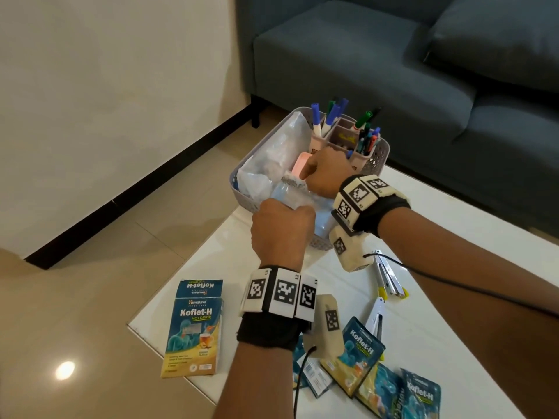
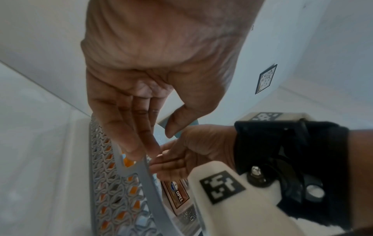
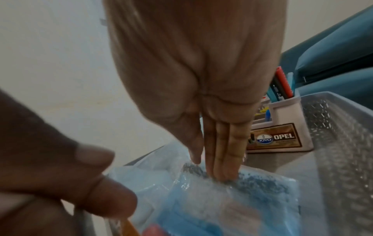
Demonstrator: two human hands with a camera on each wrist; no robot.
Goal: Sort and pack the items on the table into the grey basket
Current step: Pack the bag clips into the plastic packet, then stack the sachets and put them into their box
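Note:
The grey lattice basket [image 1: 378, 158] [image 2: 105, 183] [image 3: 333, 127] stands at the far end of the white table [image 1: 438, 237]. A blue item in a clear plastic packet [image 1: 295, 198] [image 3: 232, 199] lies in its near half. My left hand [image 1: 290, 210] [image 2: 159, 142] [image 3: 101, 178] is at the near rim and pinches the packet's edge between thumb and fingers. My right hand [image 1: 311, 176] [image 3: 218, 172] reaches into the basket, its straight fingers pressing down on the packet's far end.
A pen holder [image 1: 341, 137] [image 3: 282, 131] full of markers fills the basket's far end, beside a large clear bag [image 1: 281, 146] and a pink item [image 1: 302, 164]. On the table lie a Koflet-H box [image 1: 195, 328], several sachets [image 1: 363, 358] and staplers [image 1: 388, 276]. A sofa [image 1: 393, 55] stands behind.

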